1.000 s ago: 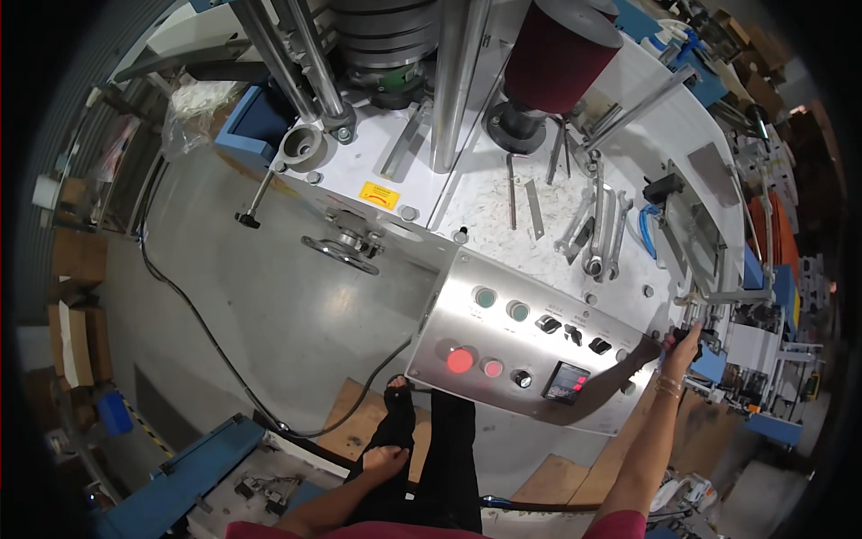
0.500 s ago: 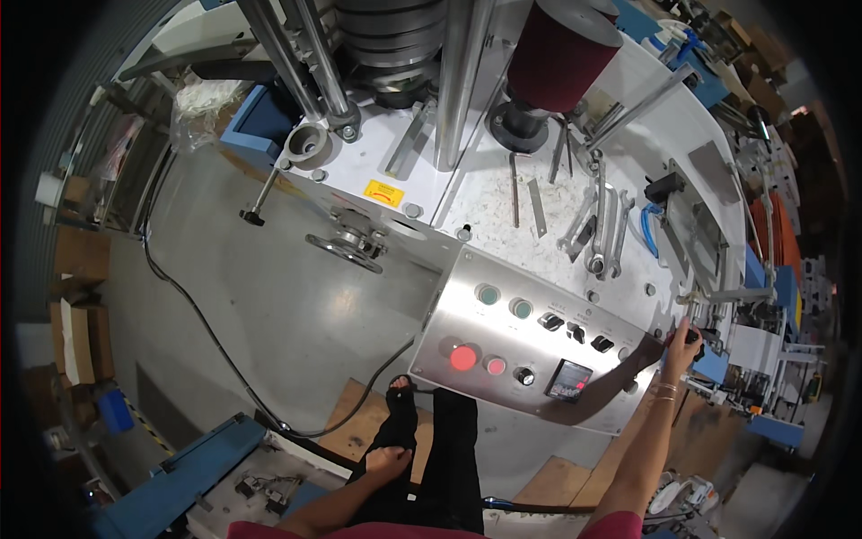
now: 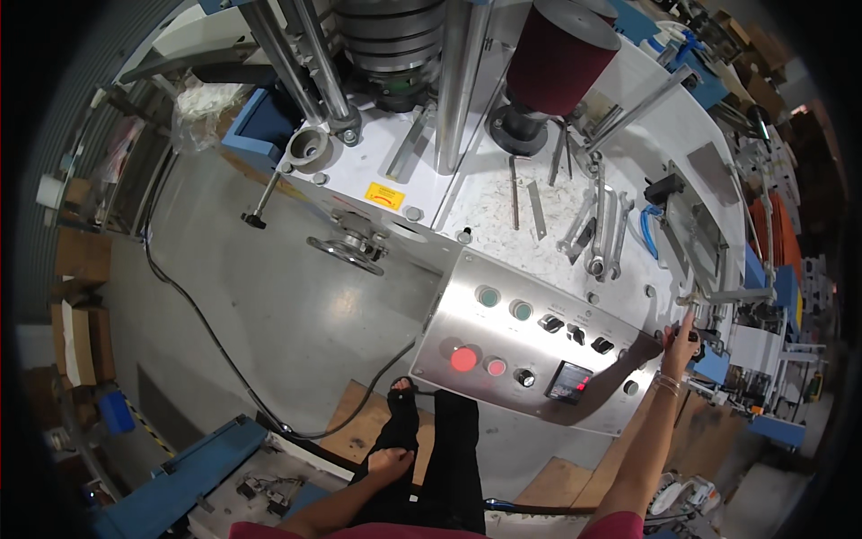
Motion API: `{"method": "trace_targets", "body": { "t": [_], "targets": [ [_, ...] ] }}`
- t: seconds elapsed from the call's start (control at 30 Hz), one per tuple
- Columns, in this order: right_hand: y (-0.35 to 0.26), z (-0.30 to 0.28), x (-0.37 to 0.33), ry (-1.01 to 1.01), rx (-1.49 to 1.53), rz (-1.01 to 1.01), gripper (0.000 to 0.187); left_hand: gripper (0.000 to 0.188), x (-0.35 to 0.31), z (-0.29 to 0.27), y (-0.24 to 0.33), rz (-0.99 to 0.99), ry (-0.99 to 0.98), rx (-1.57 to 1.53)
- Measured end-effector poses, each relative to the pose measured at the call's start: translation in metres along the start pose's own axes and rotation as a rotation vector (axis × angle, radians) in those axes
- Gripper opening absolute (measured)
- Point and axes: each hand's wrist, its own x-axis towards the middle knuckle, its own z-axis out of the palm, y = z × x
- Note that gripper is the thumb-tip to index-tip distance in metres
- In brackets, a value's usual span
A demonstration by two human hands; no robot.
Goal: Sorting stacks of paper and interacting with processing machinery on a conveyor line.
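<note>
Machine edge at the right end of the stainless control panel [image 3: 530,346]. My right hand [image 3: 680,340] is raised to a small fitting on the white machine deck [image 3: 485,202], just past the panel's right edge and below the metal bracket arm [image 3: 725,294]; the fingertips touch it, but whether they pinch anything I cannot tell, as the part is too small to resolve. My left hand [image 3: 389,463] rests loosely, uncurled and holding nothing, on my dark trouser leg [image 3: 449,467], well apart from the machine.

On the panel: two green push-buttons [image 3: 504,303], a large red button [image 3: 463,359], a smaller red one beside it, black selector switches [image 3: 576,331] and a small display [image 3: 569,382]. On the deck beyond lie spanners [image 3: 600,235], and a dark red thread cone [image 3: 557,45] stands further back.

To work well here, I judge that I should keep my forearm clear of the panel switches and move only the fingertips, with a light touch.
</note>
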Motion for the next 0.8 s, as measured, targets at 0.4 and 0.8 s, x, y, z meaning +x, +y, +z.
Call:
{"method": "trace_targets", "body": {
  "t": [0.4,0.8],
  "targets": [
    [0.012,-0.024,0.047,-0.143,0.428,0.524,0.054,0.038,0.005,0.008,-0.011,0.08,0.09,0.022],
    [-0.003,-0.014,0.011,-0.005,0.111,0.152,0.052,0.037,0.014,-0.002,-0.018,0.131,0.098,-0.008]
  ]
}}
